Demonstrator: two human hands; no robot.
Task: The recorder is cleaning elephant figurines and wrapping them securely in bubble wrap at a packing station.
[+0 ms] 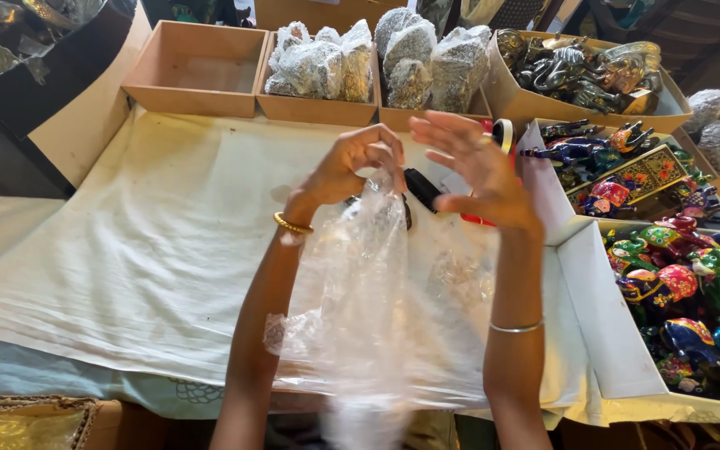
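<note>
- Black tray [43, 79], at ten o'clock: angled off the corner of the surface, holding silvery metal pieces; kept out of the working area.
- Empty cardboard box [197, 67], at eleven o'clock: open top, nothing inside.
- White cloth [127, 250], centre left: spread over the surface [85, 133], apparently to cushion whatever is laid down.
- Left hand [356, 162], just left of centre: raised, fingers pinched together on the top edge of the bubble wrap, so the sheet hangs free. A gold bangle [292, 224] sits at the wrist.
- Bubble wrap [368, 300], centre to six o'clock: a clear, crinkled sheet, dangling from the left hand down between both forearms and past the near edge of the surface. Translucent, so the cloth shows through it.
- Wrapped bundles [322, 62], at twelve o'clock: lumpy parcels in the same kind of wrap, stood in two cardboard boxes.
- Right hand [477, 171], just right of centre: open, fingers spread apart, palm toward the left hand, holding nothing and near the sheet's top. A thin silver bangle [516, 327] sits on the forearm.
- Tape roll [503, 133], behind the right hand: partly hidden.
- Metallic elephant figures [581, 71], at one o'clock: loose in a cardboard box.
- Painted elephant figures [685, 283], at three to four o'clock: bright multicoloured pieces, packed in white boxes within reach of the right hand.
</note>
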